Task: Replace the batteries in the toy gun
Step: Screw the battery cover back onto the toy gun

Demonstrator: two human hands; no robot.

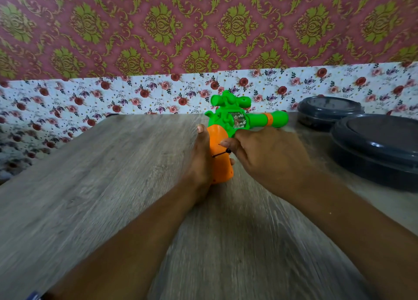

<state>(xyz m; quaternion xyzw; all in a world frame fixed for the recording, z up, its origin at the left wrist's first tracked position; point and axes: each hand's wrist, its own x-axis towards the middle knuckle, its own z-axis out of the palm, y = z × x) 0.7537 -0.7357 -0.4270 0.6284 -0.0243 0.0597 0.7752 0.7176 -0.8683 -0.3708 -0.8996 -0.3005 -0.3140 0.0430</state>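
Hands are meeting at a toy gun (pixel 235 123) in the middle of the table (pixel 101 175). The gun is standing up with its orange grip (pixel 220 164) pointing down toward the near side and its green barrel (pixel 267 119) pointing right. The left hand (pixel 201 161) is reaching in from the near side, with its arm lying low over the table. Its fingers are wrapping around the left side of the grip, and a thumb tip is showing at the top. The right hand (pixel 269 155) is coming in from the near right. Its back is facing up. Its fingers are curling under the green body, just beside the barrel, and its thumb is pressing on the grip. A thin black pin (pixel 222 153) with a round end is sitting across the grip. Two dark round lids (pixel 375 146) are lying on the far right of the table. Everything is a bit blurry.
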